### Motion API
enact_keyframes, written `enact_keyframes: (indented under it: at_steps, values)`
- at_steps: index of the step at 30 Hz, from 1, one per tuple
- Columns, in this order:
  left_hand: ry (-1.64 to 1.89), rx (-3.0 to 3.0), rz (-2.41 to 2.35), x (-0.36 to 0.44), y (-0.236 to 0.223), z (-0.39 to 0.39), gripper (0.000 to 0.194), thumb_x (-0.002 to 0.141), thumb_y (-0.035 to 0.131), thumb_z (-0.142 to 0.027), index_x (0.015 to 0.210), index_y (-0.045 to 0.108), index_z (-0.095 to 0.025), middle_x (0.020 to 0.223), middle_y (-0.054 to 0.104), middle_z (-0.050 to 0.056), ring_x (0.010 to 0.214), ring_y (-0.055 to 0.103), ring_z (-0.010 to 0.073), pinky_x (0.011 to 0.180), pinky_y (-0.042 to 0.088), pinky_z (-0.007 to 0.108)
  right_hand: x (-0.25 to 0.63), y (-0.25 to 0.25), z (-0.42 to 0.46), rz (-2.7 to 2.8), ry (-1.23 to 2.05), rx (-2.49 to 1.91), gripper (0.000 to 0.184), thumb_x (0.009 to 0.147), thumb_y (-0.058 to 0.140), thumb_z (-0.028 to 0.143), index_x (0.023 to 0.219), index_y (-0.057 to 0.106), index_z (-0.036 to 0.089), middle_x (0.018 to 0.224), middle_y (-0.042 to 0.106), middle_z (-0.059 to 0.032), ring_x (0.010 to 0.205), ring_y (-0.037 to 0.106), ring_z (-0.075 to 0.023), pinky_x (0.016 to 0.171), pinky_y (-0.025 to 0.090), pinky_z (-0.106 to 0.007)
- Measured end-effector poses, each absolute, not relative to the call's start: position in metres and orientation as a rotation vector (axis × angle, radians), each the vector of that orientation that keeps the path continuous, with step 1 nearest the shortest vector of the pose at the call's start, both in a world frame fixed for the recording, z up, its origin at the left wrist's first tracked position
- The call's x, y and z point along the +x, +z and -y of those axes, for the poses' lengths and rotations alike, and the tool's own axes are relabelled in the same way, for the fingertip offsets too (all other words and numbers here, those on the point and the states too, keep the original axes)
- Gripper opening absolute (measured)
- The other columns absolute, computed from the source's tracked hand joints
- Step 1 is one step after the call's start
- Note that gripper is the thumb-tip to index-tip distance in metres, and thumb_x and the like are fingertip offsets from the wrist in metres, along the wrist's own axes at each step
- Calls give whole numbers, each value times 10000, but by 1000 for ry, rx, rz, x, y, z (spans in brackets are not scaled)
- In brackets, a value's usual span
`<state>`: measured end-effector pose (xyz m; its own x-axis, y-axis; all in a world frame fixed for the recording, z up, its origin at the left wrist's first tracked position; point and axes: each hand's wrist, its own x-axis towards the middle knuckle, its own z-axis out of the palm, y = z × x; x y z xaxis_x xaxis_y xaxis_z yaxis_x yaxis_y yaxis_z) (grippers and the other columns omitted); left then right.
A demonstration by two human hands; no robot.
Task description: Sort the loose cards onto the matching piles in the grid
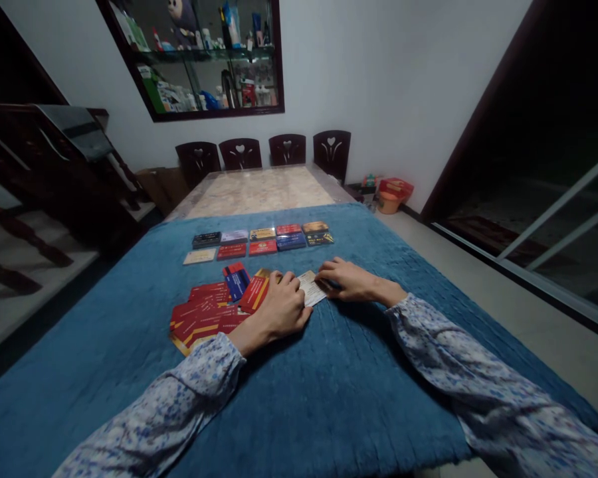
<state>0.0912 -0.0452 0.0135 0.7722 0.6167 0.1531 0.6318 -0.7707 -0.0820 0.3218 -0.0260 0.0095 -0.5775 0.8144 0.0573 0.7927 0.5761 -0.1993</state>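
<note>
Hands: my right hand (347,280), fingers bunched, touches white rectangular card (311,289); left hand (283,307), fingers together.
Clutter: flat red-gold cards (204,312) crowd left hand.

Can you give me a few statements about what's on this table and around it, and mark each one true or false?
1. A pale card lies between the left hand and the right hand. True.
2. The cloth under the hands is bright yellow. False: it is blue.
3. The loose red cards lie nearer the person than the rows of cards. True.
4. Only two chairs stand beyond the table's far end. False: four are seen there.
5. The person's sleeves have a blue pattern on a light ground. True.
</note>
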Motion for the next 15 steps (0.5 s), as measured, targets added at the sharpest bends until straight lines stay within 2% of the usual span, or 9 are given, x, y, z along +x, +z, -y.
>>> enact_keyframes:
  at_steps: [5,11,15]
  values:
    - [-212,-2851,963,90,12,46,273,935,575,-338,910,768,-147,1018,704,165,1147,530,337,998,366,576,330,7,24,2704,215,-1220,372,857,730,247,1228,714,220,1231,674,-109,1030,528,-255,895,451,-394]
    - [-221,-2901,975,87,14,42,266,935,576,-310,858,773,-150,974,739,152,1174,548,335,1000,367,567,336,10,28,2723,210,-1040,309,989,602,332,1234,730,195,1167,722,-117,1058,530,-251,953,421,-418]
    - [-265,-2970,1011,84,19,38,301,957,544,-299,800,764,-168,917,758,123,1161,569,315,978,373,544,338,9,29,2666,195,-980,302,1016,557,336,1196,759,201,1088,751,-119,1037,538,-249,952,426,-428]
